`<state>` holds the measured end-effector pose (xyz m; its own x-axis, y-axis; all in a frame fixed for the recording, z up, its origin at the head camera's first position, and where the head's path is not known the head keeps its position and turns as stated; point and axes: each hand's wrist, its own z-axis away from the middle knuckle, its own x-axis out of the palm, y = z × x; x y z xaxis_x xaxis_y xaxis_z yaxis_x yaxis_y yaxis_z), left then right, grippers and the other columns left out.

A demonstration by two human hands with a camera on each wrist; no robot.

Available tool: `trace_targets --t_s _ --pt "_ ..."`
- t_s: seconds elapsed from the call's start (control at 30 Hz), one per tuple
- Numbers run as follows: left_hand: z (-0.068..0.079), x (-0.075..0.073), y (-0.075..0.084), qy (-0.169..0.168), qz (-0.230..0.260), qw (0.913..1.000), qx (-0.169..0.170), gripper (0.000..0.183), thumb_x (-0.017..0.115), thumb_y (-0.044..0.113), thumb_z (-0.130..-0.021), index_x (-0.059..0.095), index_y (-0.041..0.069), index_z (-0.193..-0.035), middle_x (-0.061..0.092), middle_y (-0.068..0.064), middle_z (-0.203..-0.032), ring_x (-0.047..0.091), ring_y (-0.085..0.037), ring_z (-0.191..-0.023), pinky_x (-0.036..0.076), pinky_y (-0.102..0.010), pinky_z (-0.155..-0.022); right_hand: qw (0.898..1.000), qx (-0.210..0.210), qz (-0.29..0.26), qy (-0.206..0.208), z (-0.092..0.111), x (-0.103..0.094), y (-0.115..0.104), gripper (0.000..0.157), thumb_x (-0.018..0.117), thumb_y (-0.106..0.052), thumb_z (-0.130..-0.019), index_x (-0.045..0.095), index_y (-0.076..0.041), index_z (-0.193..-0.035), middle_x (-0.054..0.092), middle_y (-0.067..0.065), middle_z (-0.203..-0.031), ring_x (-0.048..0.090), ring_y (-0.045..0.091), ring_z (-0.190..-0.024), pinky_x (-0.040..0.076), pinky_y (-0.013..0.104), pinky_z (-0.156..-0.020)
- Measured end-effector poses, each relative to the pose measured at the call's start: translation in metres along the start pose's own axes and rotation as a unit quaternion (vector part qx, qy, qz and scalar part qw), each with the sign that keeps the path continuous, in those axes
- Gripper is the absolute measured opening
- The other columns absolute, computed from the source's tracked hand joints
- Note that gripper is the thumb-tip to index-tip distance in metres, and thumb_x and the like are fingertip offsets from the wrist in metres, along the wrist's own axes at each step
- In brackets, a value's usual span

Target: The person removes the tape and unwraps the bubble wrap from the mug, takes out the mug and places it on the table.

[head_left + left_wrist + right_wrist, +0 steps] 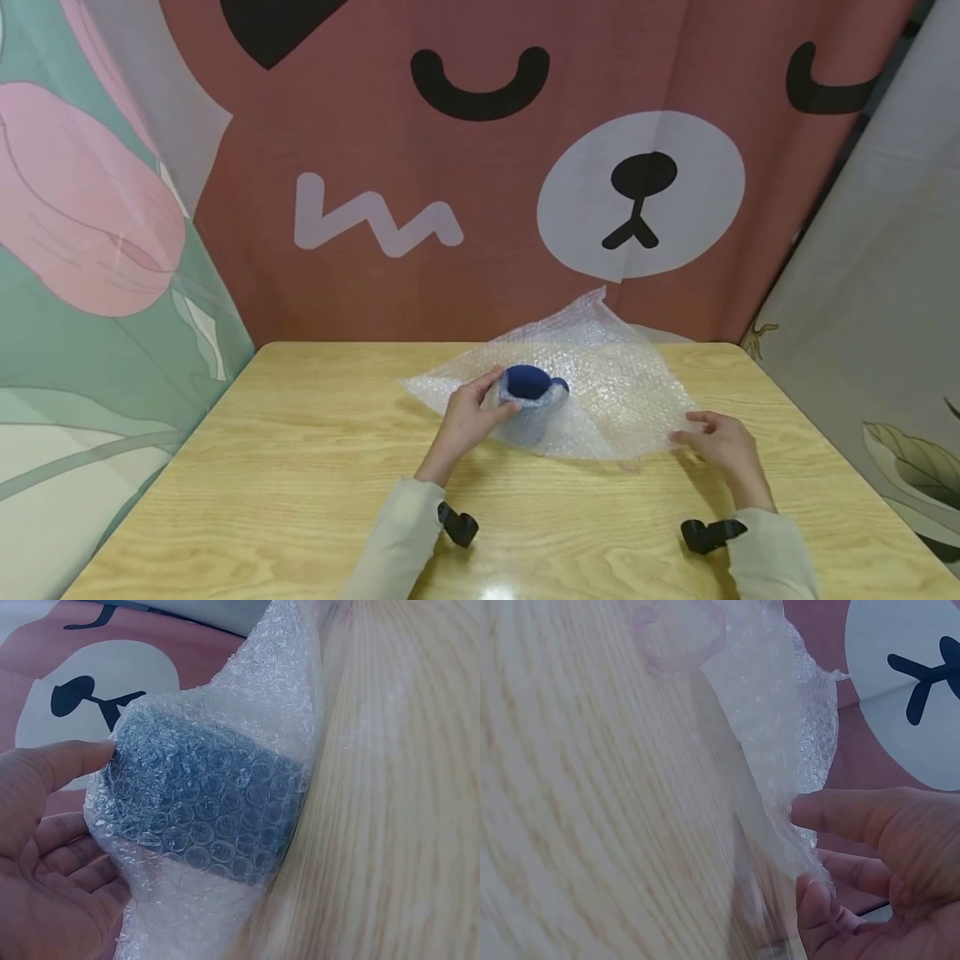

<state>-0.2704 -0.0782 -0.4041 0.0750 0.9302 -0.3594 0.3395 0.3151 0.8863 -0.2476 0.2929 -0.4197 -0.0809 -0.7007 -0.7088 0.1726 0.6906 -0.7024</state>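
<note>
A blue mug (528, 382) stands upright on the table, partly wrapped in a clear sheet of bubble wrap (615, 383). Its handle (559, 385) points right. My left hand (472, 412) grips the mug's left side through the wrap, thumb in front and fingers behind. In the left wrist view, the mug's blue wall (210, 795) shows through one layer of bubbles. Farther right, my right hand (716, 442) pinches the sheet's near right edge between thumb and fingers, holding it raised. The bubble wrap (780, 735) stretches away from those fingertips in the right wrist view.
A translucent pinkish loop (679, 656) lies on the wooden table (322, 467) near the sheet's lower edge. Behind the table hangs a curtain (480, 275) with a bear face; patterned cloth flanks both sides. Each wrist carries a small black camera (459, 525).
</note>
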Motion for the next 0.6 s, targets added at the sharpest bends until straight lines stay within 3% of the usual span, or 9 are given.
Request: trace_targets --t_s 0.37,0.6 --pt "0.0026 -0.0032 0.0031 -0.006 -0.039 0.9992 0.006 0.063 0.075 0.021 -0.086 0.05 0.002 -0.14 0.047 -0.013 -0.143 0.041 -0.028 -0.133 0.036 -0.041 -0.106 0.999 0.011 -0.03 -0.001 0.0013 -0.0006 -0.0005 0.07 0.072 -0.033 -0.087 0.047 0.011 -0.135 0.033 0.041 -0.135 0.036 0.055 -0.119 0.039 0.061 -0.091" --pt "-0.0001 -0.0092 0.0079 -0.029 -0.077 0.9965 0.02 0.064 0.076 0.025 -0.086 0.051 0.001 -0.139 0.048 -0.013 -0.143 0.042 -0.031 -0.132 0.038 -0.044 -0.105 1.0 -0.005 -0.02 0.008 0.0038 -0.0041 -0.0043 0.067 0.072 -0.033 -0.087 0.05 0.01 -0.133 0.041 0.037 -0.13 0.042 0.051 -0.115 0.044 0.057 -0.085"
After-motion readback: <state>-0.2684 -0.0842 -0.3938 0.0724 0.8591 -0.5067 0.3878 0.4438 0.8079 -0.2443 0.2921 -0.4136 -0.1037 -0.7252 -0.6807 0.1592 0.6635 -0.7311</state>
